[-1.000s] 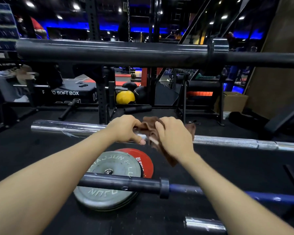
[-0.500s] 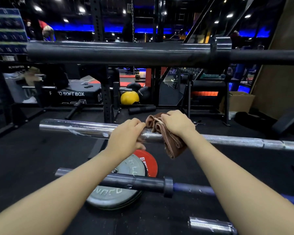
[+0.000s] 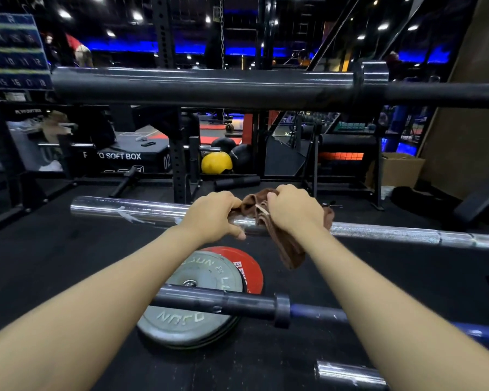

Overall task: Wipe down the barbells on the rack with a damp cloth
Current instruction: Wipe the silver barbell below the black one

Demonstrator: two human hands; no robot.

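Black rubber gym flooring [image 3: 54, 266] lies beneath a rack of horizontal barbells, with dim blue lighting behind. Draped over the chrome steel barbell [image 3: 393, 234] at mid-height is a folded brown cloth [image 3: 287, 248], its loose end hanging below the shaft on the near side. The right hand [image 3: 294, 211] grips the cloth on top of the bar, fingers curled over the bunched fabric. The left hand [image 3: 213, 214] sits just beside it on the bar, fingers curled over the shaft and pinching the cloth's left edge, thumb lying along the near side. Above, a thick black barbell [image 3: 209, 87] spans the frame. Below and nearer, a black-sleeved barbell with a blue shaft [image 3: 237, 303] crosses over a grey weight plate [image 3: 203, 277] lying flat on the floor, which overlaps a red weight plate [image 3: 244, 263]. A chrome bar end [image 3: 347, 373] shows at the bottom edge. Farther back stand a black soft box [image 3: 119, 158] with white lettering, a yellow medicine ball [image 3: 216, 162] and a cardboard box [image 3: 401, 169].
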